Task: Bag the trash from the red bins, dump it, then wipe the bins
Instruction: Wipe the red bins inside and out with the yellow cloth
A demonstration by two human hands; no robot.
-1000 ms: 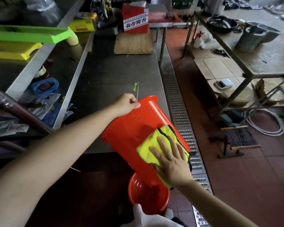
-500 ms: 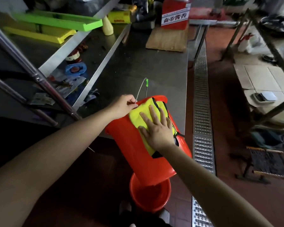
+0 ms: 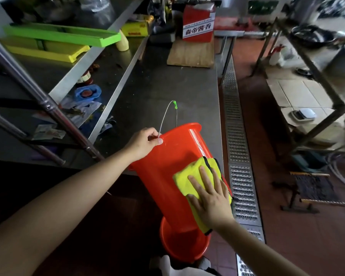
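Observation:
A red bin (image 3: 167, 176) hangs tilted in front of me, rim pointing away over the steel counter's near edge. My left hand (image 3: 142, 142) grips the bin's rim where its thin wire handle (image 3: 165, 114) attaches. A folded yellow cloth (image 3: 189, 176) lies on the bin's outer wall, and my right hand (image 3: 209, 200) presses it flat there with straight, spread fingers. Directly below stands a second red bin (image 3: 184, 250) on the floor, open end up; the tilted bin's base covers part of it.
The steel counter (image 3: 167, 86) runs ahead, with a wooden board (image 3: 191, 54) and a red box (image 3: 198, 24) at its far end. Green and yellow trays (image 3: 58, 36) sit on the left shelf. A metal floor drain grate (image 3: 237, 156) runs right of the counter. A metal rack (image 3: 317, 76) stands far right.
My right hand slid the yellow cloth from near the bin's rim down its outer wall toward the base. My left hand kept its grip on the rim.

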